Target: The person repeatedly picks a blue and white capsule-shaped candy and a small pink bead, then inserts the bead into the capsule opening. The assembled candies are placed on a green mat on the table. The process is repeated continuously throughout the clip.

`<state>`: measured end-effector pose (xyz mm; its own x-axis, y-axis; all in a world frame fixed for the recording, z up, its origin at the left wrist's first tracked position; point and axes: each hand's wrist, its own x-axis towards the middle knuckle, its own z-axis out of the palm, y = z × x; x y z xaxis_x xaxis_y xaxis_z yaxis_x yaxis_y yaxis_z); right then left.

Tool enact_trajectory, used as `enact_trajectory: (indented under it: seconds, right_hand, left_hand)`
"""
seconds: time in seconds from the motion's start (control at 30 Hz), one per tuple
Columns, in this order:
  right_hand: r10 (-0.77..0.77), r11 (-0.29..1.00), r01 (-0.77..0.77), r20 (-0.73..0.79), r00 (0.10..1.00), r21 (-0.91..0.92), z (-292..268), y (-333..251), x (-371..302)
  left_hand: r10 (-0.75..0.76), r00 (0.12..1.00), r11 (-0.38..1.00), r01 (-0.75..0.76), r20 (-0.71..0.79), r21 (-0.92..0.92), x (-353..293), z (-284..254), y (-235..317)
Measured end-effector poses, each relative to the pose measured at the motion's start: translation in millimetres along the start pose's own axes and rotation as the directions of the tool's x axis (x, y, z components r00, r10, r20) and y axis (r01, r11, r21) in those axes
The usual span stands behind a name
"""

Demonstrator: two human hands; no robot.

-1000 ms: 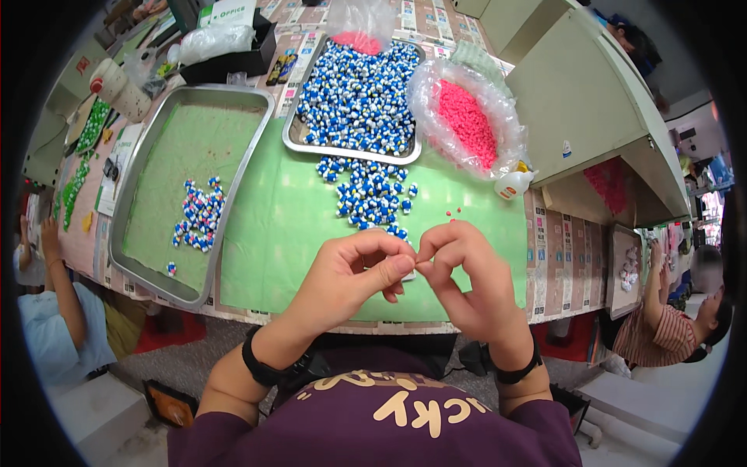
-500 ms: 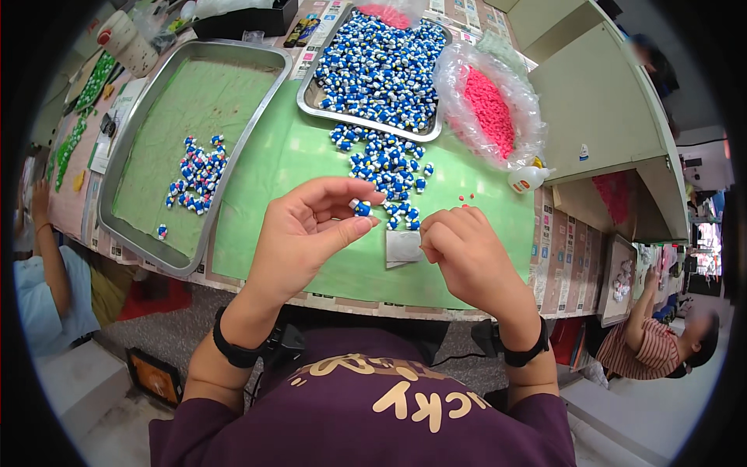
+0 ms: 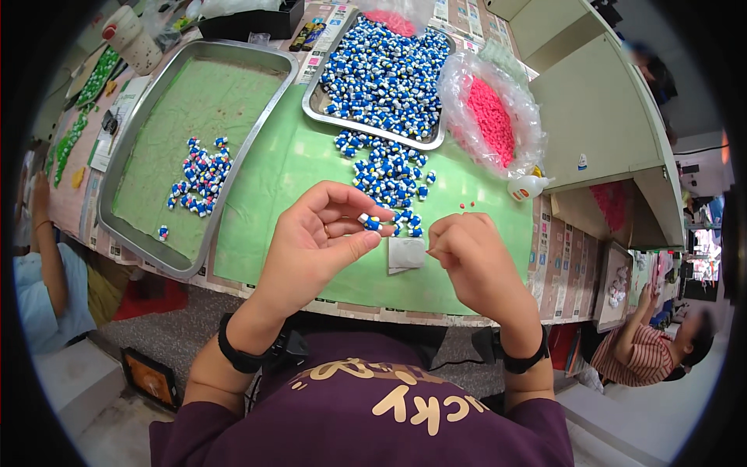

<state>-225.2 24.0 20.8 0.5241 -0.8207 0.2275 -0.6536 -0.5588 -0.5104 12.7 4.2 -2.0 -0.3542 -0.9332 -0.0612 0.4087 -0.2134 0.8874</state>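
My left hand (image 3: 315,233) pinches a small blue-and-white figurine (image 3: 369,222) with a touch of yellow between thumb and fingertips. To its right, my right hand (image 3: 475,257) is closed with fingertips together; anything in them is hidden or too small to make out. A small white square pad (image 3: 406,253) lies on the green mat between the hands, next to the right fingertips. Just beyond it, a loose strip of similar figurines (image 3: 389,173) stretches up to a heaped metal tray (image 3: 373,132). Two tiny pink pieces (image 3: 467,205) lie past my right hand.
At left, another metal tray (image 3: 245,159) holds a small cluster of figurines with pink bits. A plastic bag of pink pieces (image 3: 492,121) and a white squeeze bottle (image 3: 527,187) stand at right, beside a pale cabinet (image 3: 603,105). Other people sit at both sides.
Both hands have shifted slightly nearer to me. The left-hand figurine has turned a little and still sits in the fingers. My right fingertips have drawn slightly right, off the pad's edge.
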Motion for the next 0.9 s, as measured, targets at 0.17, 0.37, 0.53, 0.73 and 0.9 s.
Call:
enact_trajectory:
  seconds: [0.17, 0.37, 0.53, 0.73, 0.9]
  right_hand:
    - [0.056, 0.981, -0.034, -0.114, 0.992, 0.189, -11, -8, -2]
    - [0.168, 0.887, -0.059, -0.201, 0.965, 0.458, -8, -18, -7]
    - [0.106, 0.89, 0.02, -0.25, 0.963, 0.455, -3, -25, 2]
    - [0.096, 0.909, 0.025, -0.266, 0.959, 0.417, 4, -27, 5]
    - [0.025, 0.96, 0.072, -0.342, 0.939, 0.269, 10, -28, 16]
  left_hand:
    - [-0.025, 0.999, 0.997, 0.022, 0.048, 0.076, 0, -1, -5]
    - [-0.027, 0.994, 0.992, 0.014, 0.103, 0.122, 2, 9, -4]
    - [0.009, 0.997, 1.0, -0.008, 0.081, -0.009, 1, 21, -4]
    - [0.013, 0.996, 0.999, -0.017, 0.092, 0.048, 0, 15, -7]
    - [0.083, 0.994, 0.974, -0.096, 0.07, 0.207, 0, 20, -1]
